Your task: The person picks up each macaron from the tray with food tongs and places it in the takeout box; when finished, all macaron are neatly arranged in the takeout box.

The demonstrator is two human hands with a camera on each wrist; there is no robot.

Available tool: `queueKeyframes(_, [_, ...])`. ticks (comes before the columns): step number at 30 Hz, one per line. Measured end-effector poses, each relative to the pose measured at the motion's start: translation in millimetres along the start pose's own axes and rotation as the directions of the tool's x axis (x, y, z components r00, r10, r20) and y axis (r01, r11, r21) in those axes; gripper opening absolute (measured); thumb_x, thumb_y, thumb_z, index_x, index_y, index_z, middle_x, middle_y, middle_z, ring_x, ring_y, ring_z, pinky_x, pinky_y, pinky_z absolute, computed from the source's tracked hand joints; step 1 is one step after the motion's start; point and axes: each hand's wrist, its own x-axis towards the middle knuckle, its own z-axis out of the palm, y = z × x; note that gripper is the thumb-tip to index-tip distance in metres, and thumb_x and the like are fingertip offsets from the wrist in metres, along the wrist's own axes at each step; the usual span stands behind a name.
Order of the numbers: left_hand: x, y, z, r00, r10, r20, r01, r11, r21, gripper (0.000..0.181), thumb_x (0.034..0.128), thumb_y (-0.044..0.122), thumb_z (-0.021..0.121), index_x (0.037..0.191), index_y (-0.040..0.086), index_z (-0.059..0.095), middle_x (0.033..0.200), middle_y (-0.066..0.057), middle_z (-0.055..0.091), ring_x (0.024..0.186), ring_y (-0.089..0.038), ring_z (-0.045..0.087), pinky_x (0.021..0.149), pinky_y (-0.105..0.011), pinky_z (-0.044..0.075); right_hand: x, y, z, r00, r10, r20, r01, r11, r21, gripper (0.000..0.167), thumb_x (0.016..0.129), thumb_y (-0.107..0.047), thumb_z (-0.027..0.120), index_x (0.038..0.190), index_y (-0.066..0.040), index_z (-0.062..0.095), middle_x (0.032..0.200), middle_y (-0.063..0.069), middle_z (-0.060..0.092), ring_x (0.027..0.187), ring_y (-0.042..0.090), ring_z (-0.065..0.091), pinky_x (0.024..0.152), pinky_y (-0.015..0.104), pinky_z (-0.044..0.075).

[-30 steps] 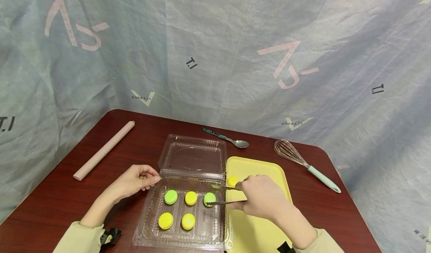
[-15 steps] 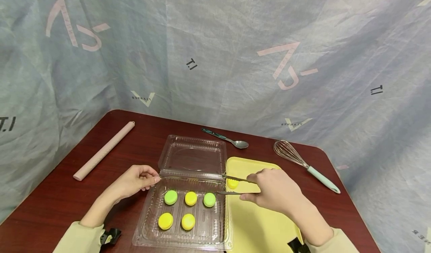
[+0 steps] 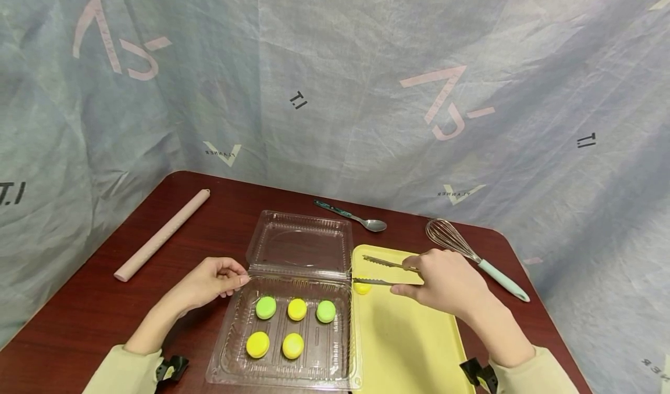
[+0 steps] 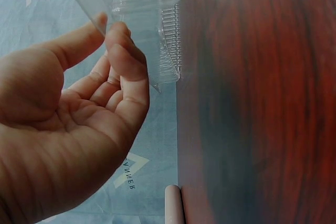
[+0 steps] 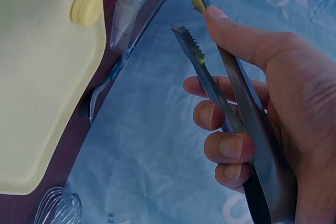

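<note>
My left hand [image 3: 218, 280] pinches the left rim of a clear plastic container [image 3: 225, 356] between thumb and forefinger; its lid [image 3: 300, 245] lies folded back. Inside sit two green macarons, one at the back left [image 3: 266, 308] and one at the back right [image 3: 325, 311], and several yellow ones, such as the front macaron [image 3: 292, 345]. Metal tongs [image 5: 236, 82] are gripped in my right hand [image 3: 450, 280], their serrated tips apart with nothing between them. In the head view the tips are over the yellow tray [image 3: 408, 347], near a lone yellow macaron [image 3: 362, 287].
A pink rolling pin [image 3: 162, 235] lies at the left of the dark red table [image 3: 104, 318]. Behind the container is a spoon [image 3: 374, 224] with a teal handle. A whisk [image 3: 478, 260] lies right of the tray. A grey cloth [image 3: 335, 91] hangs behind the table.
My right hand has drawn the tongs back from the green macaron at the container's back right, moving right and away over the tray. The green macaron stays in the container. My left hand is unmoved.
</note>
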Motion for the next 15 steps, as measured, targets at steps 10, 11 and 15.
queueKeyframes(10, [-0.1,0.4,0.1,1.000,0.004,-0.003,-0.004,1.000,0.003,0.022,0.0945,0.013,0.070,0.102,-0.006,0.065,0.077,-0.006,0.061,0.068,-0.020,0.058,0.060,-0.028,0.050,3.0,15,9,0.999,0.039,0.018,-0.039,0.999,0.022,0.044,0.079,-0.057,0.078,0.099,-0.017,0.077,0.082,-0.009,0.071,0.066,0.013,0.064,0.055,0.034,0.048])
queueKeyframes(11, [-0.3,0.6,0.1,1.000,0.003,-0.003,-0.003,1.000,0.003,0.021,0.0945,0.013,0.070,0.102,-0.006,0.065,0.077,-0.006,0.061,0.068,-0.020,0.058,0.060,-0.028,0.050,3.5,16,11,0.999,0.032,0.020,-0.033,0.999,0.026,0.044,0.079,-0.056,0.078,0.099,-0.017,0.077,0.082,-0.008,0.072,0.066,0.014,0.064,0.056,0.035,0.049])
queueKeyframes(15, [-0.5,0.5,0.1,1.000,0.003,-0.004,-0.003,1.000,0.003,0.021,0.0945,0.014,0.070,0.102,-0.006,0.066,0.077,-0.006,0.061,0.068,-0.021,0.058,0.060,-0.028,0.050,7.1,21,19,1.000,0.013,0.028,-0.014,0.999,0.031,0.043,0.079,-0.054,0.079,0.098,-0.015,0.077,0.083,-0.007,0.072,0.068,0.015,0.066,0.059,0.036,0.051])
